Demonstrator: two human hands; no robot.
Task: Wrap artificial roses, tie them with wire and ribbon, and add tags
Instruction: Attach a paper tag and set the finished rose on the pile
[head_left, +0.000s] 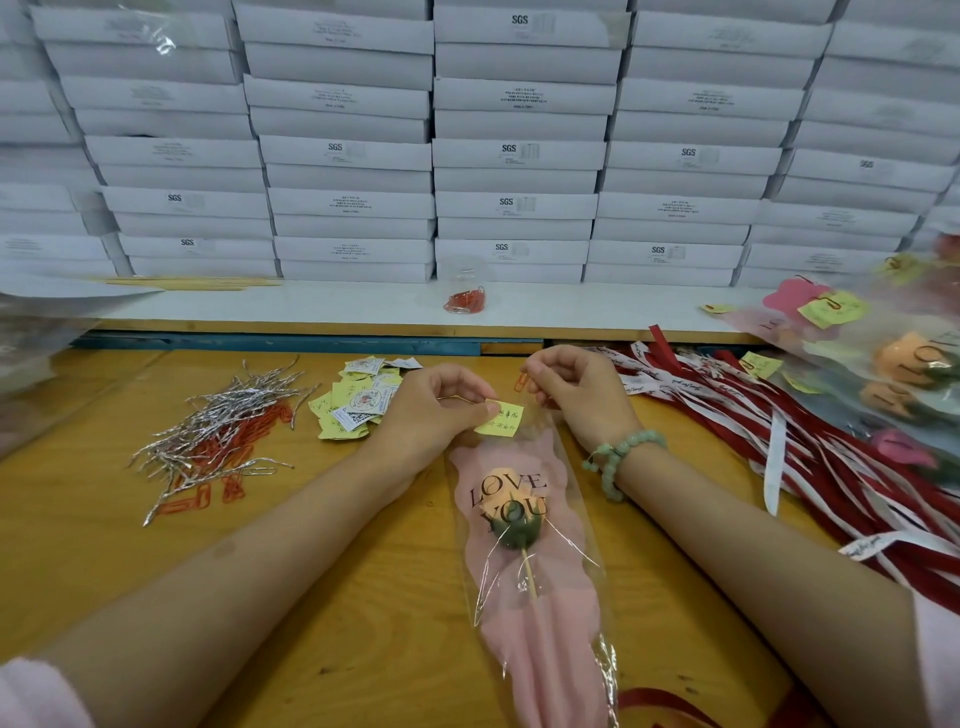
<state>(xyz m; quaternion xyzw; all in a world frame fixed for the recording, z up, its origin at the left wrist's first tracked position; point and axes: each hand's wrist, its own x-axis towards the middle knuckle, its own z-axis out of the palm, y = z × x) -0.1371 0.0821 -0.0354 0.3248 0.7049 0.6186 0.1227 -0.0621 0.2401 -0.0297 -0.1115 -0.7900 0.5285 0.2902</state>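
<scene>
"LOVE YOU" is printed in dark letters on the pink sleeve of the wrapped rose (519, 519), which is laid on the wooden table (363, 597) between the forearms, stem towards the person. "SGS" can be read on several white boxes (519, 150) stacked behind; the smaller print cannot be made out. A yellow tag (501, 420) with handwriting too small to read is pinched by the left hand (436, 410) at the sleeve's top edge. An orange paper clip (521, 382) is pinched by the right hand (576, 395), just above the tag.
</scene>
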